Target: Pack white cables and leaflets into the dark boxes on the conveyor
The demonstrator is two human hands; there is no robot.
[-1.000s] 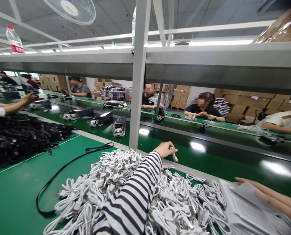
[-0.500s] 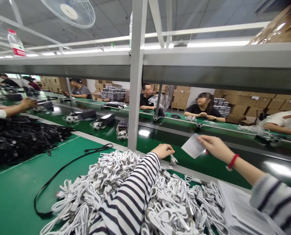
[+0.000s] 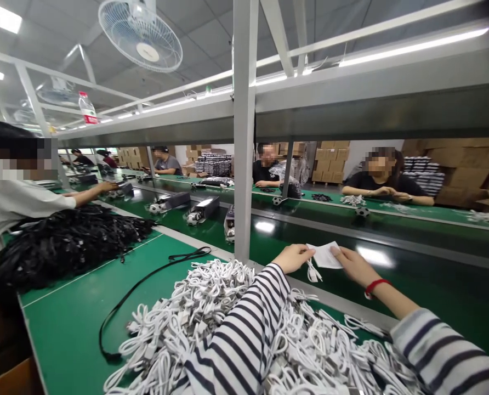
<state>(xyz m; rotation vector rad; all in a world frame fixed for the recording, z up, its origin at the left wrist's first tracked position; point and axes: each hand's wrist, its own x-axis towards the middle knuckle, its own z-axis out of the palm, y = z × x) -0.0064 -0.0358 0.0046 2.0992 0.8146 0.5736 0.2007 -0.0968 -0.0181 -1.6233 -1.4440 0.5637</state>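
Note:
My left hand is closed on a small bundled white cable, which dangles below its fingertips. Its fingers also meet the left edge of a folded white paper leaflet. On the leaflet's right side, my right hand pinches the paper between thumb and fingers. Both hands are above the near edge of the green conveyor. Beneath my forearms lies a large heap of bundled white cables on the green table.
A grey upright post stands just left of my hands. Black straps are heaped at left beside a co-worker in white. Boxes with small football-patterned balls sit on the conveyor. More people sit across it.
My hands have come together, and the left fingers now reach the leaflet held by the right. The view has turned left, bringing the co-worker in white further into sight.

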